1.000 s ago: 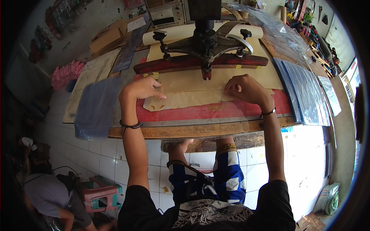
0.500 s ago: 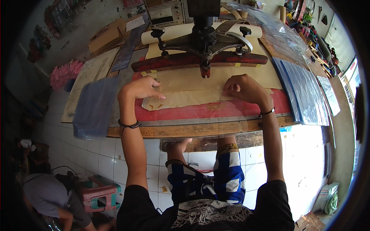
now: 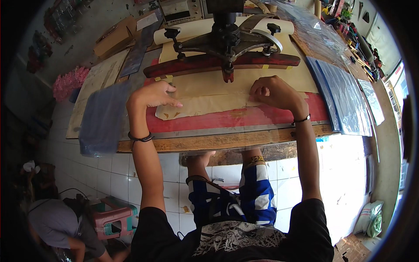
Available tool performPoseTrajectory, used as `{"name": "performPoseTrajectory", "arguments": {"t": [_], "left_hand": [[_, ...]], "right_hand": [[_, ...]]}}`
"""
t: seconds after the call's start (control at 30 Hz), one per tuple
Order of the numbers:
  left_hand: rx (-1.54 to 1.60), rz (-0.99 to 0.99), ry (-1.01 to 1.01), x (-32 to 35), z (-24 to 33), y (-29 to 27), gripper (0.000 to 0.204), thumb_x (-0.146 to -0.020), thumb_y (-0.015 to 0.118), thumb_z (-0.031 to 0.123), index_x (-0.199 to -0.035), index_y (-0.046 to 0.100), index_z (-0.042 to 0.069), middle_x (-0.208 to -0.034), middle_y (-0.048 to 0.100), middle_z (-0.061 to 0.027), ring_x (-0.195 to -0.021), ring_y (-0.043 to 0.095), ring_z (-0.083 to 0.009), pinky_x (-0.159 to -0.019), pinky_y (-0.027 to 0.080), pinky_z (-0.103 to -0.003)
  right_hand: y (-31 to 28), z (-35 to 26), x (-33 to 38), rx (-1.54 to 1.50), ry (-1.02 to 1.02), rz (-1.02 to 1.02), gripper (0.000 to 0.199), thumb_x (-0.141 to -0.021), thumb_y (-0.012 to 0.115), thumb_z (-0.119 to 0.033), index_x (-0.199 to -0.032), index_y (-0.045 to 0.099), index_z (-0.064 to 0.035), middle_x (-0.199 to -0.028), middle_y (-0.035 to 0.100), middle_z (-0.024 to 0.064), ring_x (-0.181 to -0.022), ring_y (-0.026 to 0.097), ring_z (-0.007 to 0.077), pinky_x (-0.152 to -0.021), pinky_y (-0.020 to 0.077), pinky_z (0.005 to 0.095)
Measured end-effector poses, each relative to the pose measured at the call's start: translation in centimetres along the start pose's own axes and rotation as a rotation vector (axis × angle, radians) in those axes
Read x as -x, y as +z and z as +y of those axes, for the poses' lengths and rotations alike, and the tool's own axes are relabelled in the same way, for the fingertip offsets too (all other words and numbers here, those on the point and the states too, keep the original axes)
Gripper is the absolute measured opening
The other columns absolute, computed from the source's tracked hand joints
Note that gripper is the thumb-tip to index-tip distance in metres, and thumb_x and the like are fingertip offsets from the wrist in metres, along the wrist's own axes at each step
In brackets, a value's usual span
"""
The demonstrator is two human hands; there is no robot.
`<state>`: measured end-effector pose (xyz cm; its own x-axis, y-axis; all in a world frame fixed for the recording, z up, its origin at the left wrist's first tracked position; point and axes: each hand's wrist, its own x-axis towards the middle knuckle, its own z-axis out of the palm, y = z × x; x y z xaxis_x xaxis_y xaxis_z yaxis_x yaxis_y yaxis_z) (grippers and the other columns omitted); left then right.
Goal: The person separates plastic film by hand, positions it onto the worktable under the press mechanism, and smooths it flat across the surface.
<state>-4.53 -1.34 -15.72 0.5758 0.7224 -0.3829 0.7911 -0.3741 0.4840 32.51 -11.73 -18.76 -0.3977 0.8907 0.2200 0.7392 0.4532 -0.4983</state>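
A clear plastic sheet [image 3: 255,133] lies over the front of the worktable and its wooden edge. My right hand [image 3: 276,92] has its fingers curled in a pinch at the sheet's far right part. On the left, my left hand [image 3: 156,94] rests with thumb and fingers apart, beside the end of a tan paper sheet [image 3: 205,105]. Red material [image 3: 205,122] shows beneath the paper. Just beyond both hands hangs the press head, a dark metal bracket [image 3: 224,46] carrying a long red-and-black bar [image 3: 192,67].
Blue-tinted plastic sheets [image 3: 102,118] drape over the left edge, and a stack of clear plastic [image 3: 345,100] lies at the right. A cardboard box [image 3: 114,37] is at the back left. Below left, a person [image 3: 54,220] bends near a pink-and-green stool [image 3: 113,218].
The whole view has shifted slightly, so the table and press appear a little higher and farther left. Both hands keep nearly the same pose and place over the table.
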Motion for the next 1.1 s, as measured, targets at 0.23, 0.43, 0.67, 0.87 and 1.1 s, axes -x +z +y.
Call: {"name": "performPoseTrajectory", "arguments": {"t": [0.23,0.43,0.67,0.87,1.1], "left_hand": [[-0.017,0.003,-0.013,0.0,0.1,0.0,0.078,-0.08,0.083,0.03,-0.136,0.05,-0.012,-0.099,0.072,-0.0122,-0.089,0.063,-0.0106,-0.081,0.05,-0.027],[-0.059,0.019,-0.037,-0.1,0.2,0.1,0.082,-0.08,0.083,0.032,-0.139,0.047,-0.012,-0.102,0.071,-0.0137,-0.09,0.064,-0.0127,-0.081,0.05,-0.027],[0.017,0.032,-0.026,-0.1,-0.8,0.1,0.082,-0.074,0.086,0.039,-0.13,0.057,-0.012,-0.117,0.068,-0.0253,-0.102,0.068,-0.0249,-0.086,0.051,-0.033],[-0.002,0.021,-0.044,0.3,0.1,-0.1,0.083,-0.073,0.086,0.041,-0.13,0.057,-0.011,-0.107,0.07,-0.0203,-0.093,0.067,-0.022,-0.082,0.052,-0.033],[-0.034,0.015,-0.068,0.4,0.3,-0.1,0.083,-0.078,0.084,0.037,-0.139,0.05,-0.008,-0.103,0.069,-0.0164,-0.09,0.065,-0.0166,-0.08,0.051,-0.029]], "right_hand": [[-0.1,-0.4,0.0,-0.006,0.027,-0.009,0.016,-0.083,0.075,-0.019,-0.089,0.073,-0.0045,-0.078,0.071,0.0092,-0.07,0.067,0.0231,-0.067,0.0535,0.0334],[0.2,0.0,0.1,-0.004,0.029,0.002,0.019,-0.083,0.077,-0.022,-0.088,0.072,-0.0044,-0.078,0.071,0.0089,-0.07,0.066,0.0227,-0.066,0.0533,0.033],[0.0,-0.3,0.0,-0.001,0.027,-0.012,0.015,-0.083,0.076,-0.016,-0.091,0.073,-0.0038,-0.08,0.069,0.0072,-0.07,0.064,0.0196,-0.066,0.0521,0.0325],[-0.1,0.3,0.1,0.071,0.0,0.076,0.015,-0.085,0.074,-0.021,-0.088,0.073,-0.0065,-0.079,0.07,0.0083,-0.071,0.067,0.024,-0.068,0.0533,0.0342],[0.1,0.5,0.4,0.162,0.16,0.131,0.016,-0.089,0.07,-0.026,-0.093,0.074,-0.0105,-0.089,0.072,0.0089,-0.081,0.07,0.0267,-0.073,0.0543,0.038]]}}
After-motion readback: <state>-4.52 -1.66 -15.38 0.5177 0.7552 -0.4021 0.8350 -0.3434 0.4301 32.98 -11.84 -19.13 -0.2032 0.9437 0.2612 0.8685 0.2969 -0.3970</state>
